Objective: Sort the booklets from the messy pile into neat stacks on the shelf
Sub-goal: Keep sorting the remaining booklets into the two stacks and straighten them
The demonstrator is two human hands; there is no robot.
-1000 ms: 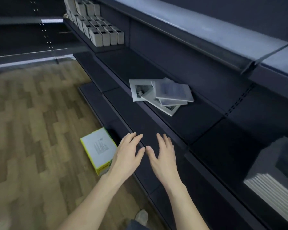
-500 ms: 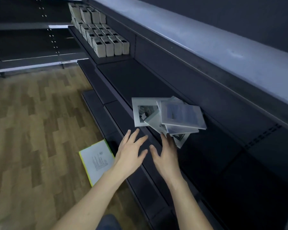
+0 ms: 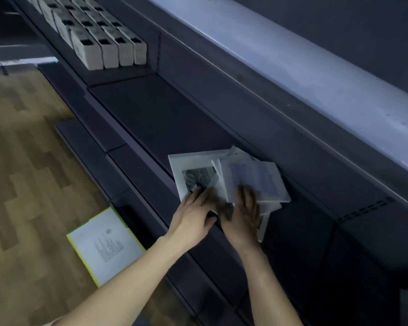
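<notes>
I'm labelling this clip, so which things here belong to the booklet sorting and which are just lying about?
Part of the job:
- messy pile of booklets
- dark shelf that they lie on
- left hand and right hand, both reaching onto the pile

Just lying about:
- rows of small boxes further along the shelf
- yellow-edged box on the wooden floor

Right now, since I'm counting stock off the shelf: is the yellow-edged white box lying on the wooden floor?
Yes, the yellow-edged white box lies flat on the wooden floor, beside the dark shelf base.
</notes>
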